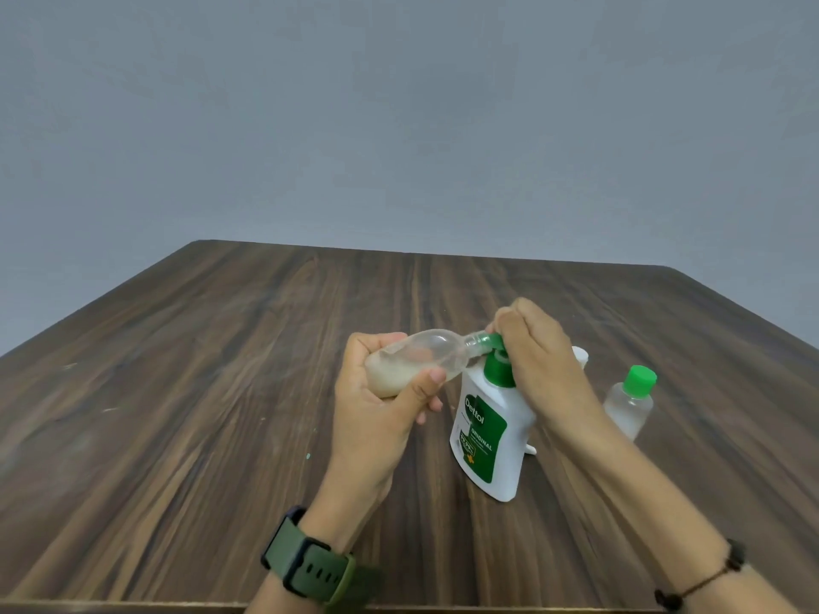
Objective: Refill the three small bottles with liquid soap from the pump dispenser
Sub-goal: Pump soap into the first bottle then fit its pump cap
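My left hand (381, 392) is wrapped around the base of a small clear bottle (416, 358), holding it tilted with its open neck against the spout of the pump dispenser (492, 432); soap has pooled at the base, roughly a third full. My right hand (536, 352) is curled over the green pump head, pressing down. I judge that slow, full strokes with the neck kept tight on the spout will avoid drips. Counting: one dispenser between my hands, one bottle in hand, one green-capped bottle (631, 401) beyond my right hand, and something white (581, 356) behind that hand, perhaps the third.
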A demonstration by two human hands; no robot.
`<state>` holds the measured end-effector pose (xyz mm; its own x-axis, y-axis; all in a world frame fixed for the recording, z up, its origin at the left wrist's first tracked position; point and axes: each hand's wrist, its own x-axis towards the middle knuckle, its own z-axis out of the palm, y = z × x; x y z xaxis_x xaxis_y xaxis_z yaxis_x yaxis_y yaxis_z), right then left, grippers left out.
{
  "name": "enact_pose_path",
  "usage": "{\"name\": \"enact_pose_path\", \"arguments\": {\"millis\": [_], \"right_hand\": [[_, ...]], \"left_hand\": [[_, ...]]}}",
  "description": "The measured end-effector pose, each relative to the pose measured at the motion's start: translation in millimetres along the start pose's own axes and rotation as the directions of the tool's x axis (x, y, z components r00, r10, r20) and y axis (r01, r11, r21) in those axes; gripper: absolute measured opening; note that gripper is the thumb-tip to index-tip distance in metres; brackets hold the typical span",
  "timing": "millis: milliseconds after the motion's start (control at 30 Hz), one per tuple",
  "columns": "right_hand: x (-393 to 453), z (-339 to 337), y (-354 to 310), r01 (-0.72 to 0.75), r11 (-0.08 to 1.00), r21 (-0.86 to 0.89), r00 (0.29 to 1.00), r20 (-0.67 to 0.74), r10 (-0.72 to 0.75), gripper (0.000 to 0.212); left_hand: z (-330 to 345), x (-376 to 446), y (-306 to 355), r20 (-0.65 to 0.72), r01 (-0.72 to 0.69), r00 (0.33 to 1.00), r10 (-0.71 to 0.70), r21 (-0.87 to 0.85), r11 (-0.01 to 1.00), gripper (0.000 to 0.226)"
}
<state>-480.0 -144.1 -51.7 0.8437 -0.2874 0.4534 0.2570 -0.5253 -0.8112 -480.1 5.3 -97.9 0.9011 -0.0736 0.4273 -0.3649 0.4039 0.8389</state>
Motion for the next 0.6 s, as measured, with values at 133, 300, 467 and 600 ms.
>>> {"name": "enact_pose_path", "arguments": {"millis": [133,300,467,600], "right_hand": [[-0.2,-0.4,-0.2,-0.005,1.0,0.026,1.0,0.009,0.004,0.033],[1.1,-2.3,-2.3,0.008,1.0,-0.016,0.998,0.058,-0.008,0.029],[-1.7,0.5,0.5,0.029,0.999,-0.023,0.999,0.019,-0.029,0.031],[1.2,-0.9,0.6,0.032,0.999,0.01,0.999,-0.008,-0.031,0.034]], "left_hand": [[0.8,0.0,-2.3,0.007,0.006,1.0,-0.006,-0.039,0.999,0.035],[-0.9,-1.0,-4.4,0.01,0.008,1.0,-0.008,-0.043,0.999,0.034],[-2.0,0.1,-3.1,0.014,0.003,1.0,-0.003,-0.03,1.0,0.036],[-1.6,2.6,-1.0,0.029,-0.001,1.0,0.002,-0.043,0.999,0.036]]}}
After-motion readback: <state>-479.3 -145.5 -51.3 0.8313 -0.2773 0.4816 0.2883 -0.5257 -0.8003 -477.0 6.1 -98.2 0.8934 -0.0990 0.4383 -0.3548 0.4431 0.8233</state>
